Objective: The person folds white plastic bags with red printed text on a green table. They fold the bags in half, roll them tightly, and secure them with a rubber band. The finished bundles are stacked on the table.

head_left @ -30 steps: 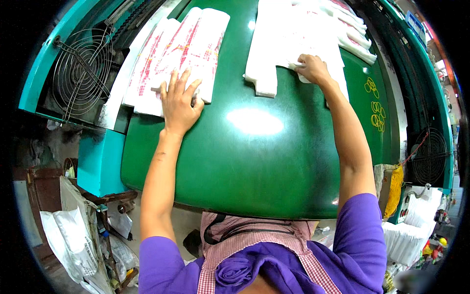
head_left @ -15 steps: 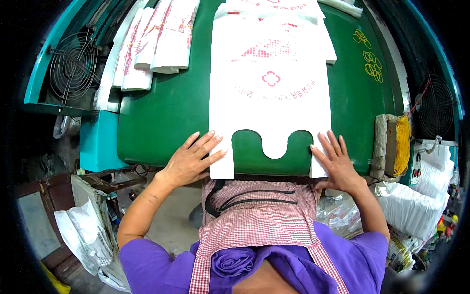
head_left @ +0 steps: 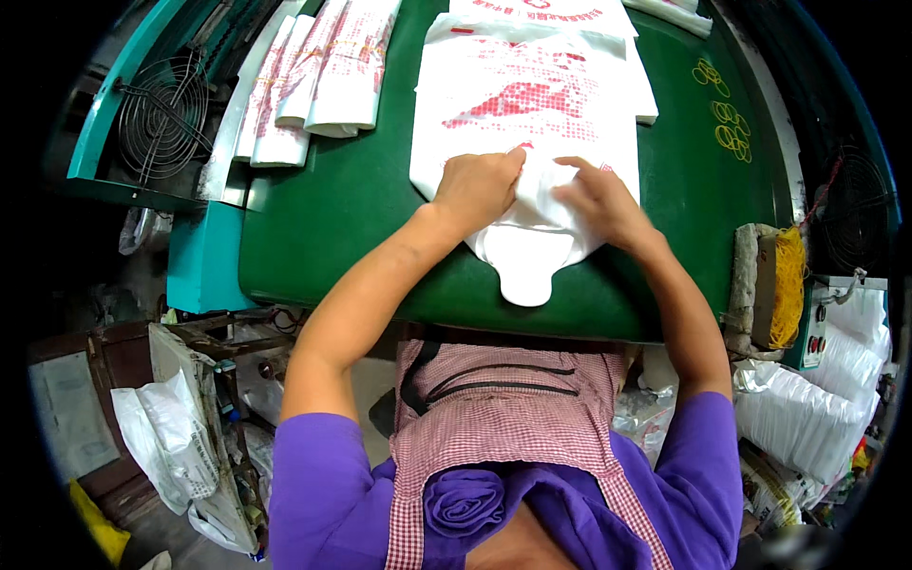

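Observation:
A stack of white plastic vest bags [head_left: 524,62] with red print lies on a green tabletop [head_left: 323,218]. Both handle straps are folded inward over the bags, and the rounded middle tab [head_left: 525,275] points toward me. My left hand [head_left: 478,193] is closed on the folded bag plastic, thumb and fingertips pressed together near the middle. Just to its right, my right hand [head_left: 608,204] rests over the other folded side with bent fingers; motion smears them, so their grip is unclear.
Rolled bundles of printed bags [head_left: 344,81] lie at the far left. Yellow rubber bands [head_left: 730,123] are scattered on the right of the table, and a hank of yellow bands [head_left: 787,285] hangs at its right edge. Wire-guarded fans [head_left: 163,119] flank the table.
Both hands have moved from the near handle straps up and inward over the bags. The straps, flat before, are now folded in, and the bags' near corners are drawn together.

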{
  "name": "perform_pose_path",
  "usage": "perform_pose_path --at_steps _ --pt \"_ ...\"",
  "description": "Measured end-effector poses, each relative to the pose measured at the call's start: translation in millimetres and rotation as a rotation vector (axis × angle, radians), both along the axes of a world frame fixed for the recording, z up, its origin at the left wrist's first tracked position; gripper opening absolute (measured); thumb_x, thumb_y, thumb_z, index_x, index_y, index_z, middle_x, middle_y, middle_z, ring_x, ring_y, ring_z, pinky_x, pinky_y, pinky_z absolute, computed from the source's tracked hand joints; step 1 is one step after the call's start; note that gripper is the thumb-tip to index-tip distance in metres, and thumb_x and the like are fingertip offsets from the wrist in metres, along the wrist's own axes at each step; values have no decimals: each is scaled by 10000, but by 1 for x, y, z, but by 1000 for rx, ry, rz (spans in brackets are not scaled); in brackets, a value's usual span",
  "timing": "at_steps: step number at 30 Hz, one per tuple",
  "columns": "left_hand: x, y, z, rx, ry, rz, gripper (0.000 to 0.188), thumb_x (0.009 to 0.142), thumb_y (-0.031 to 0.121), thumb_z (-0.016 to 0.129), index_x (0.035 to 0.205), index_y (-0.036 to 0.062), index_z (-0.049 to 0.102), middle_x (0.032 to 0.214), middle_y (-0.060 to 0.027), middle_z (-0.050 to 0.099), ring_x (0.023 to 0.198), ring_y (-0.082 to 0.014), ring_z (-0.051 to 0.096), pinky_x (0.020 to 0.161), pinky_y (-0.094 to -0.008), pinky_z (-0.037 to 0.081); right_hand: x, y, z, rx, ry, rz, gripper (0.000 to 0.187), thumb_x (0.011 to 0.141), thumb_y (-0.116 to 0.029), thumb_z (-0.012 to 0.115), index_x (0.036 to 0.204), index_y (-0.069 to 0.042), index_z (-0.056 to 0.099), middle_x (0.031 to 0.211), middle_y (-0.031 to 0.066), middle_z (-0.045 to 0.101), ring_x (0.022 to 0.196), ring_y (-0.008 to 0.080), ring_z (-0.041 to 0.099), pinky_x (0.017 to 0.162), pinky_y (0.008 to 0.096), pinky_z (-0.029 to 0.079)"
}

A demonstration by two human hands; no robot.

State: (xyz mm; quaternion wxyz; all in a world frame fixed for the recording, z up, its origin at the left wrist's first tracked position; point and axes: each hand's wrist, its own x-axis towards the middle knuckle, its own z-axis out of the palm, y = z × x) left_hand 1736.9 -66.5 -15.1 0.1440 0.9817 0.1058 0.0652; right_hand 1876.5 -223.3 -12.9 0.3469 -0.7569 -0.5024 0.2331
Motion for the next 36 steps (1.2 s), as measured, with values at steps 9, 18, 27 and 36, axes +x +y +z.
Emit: perform_pose_path --at_steps 9,18,27,36 --pt "-55 -20 -21 161 -318 -336 323 766 166 615 1087 152 636 1284 -147 547 1176 -341 527 924 -429 457 0 -11 -29 101 -673 84 282 904 -194 558 1141 -44 591 1322 197 499 1237 389 442 1000 442 380" --pt "-1 36 -2 -82 -215 36 394 752 261 696 1080 57 623 1083 -162 631 975 -326 601 822 -415 486 -18 -5 -7 0 -609 279 782 817 -424 673 1395 1 363 1449 227 342 1375 360 285 1119 472 251" --pt "-22 2 -9 131 14 -113 371 652 34 612 1023 36 599 980 -135 605 942 -316 607 768 -418 511 -51 -63 -1 327 10 193 531 820 -142 697 1294 -9 498 1384 186 454 1270 364 455 1032 425 394" --pt "-60 18 25 -232 271 -474 282 692 140 749 964 100 686 1453 -160 345 1322 -448 300 1094 -491 269 33 -60 -40 211 1293 -121 524 794 93 550 1302 -18 488 1281 146 562 1206 257 527 1037 431 421"
